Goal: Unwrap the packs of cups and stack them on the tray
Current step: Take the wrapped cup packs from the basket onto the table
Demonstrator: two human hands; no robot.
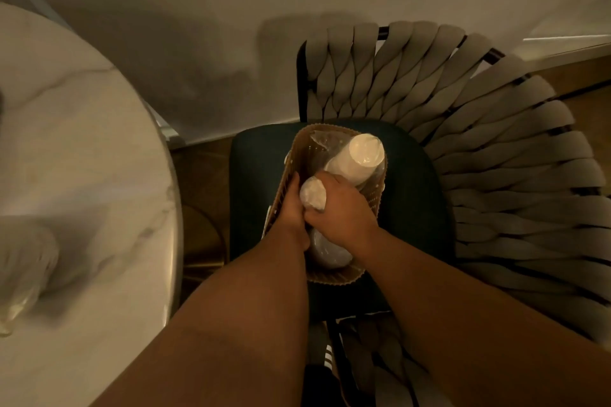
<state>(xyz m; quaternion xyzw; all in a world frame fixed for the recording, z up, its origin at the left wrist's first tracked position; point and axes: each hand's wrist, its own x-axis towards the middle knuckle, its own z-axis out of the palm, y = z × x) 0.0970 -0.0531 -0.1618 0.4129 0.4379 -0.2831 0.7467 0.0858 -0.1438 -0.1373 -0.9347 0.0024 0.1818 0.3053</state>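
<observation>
A brown paper bag [373, 205] stands open on a chair seat. Inside it a large wrapped pack of white cups [358, 158] leans toward the far right. A smaller wrapped pack of cups [313, 196] stands in front of it. My right hand [344, 211] grips this smaller pack from the right. My left hand [291, 208] reaches into the bag along its left wall, fingers curled against the same pack. A third white pack [327, 251] shows lower in the bag under my wrists. No tray is in view.
The bag rests on a dark cushioned chair [254, 182] with a woven grey backrest [479, 129]. A round marble table [82, 158] is at the left, with crumpled clear plastic [23, 274] on it. A white wall lies behind.
</observation>
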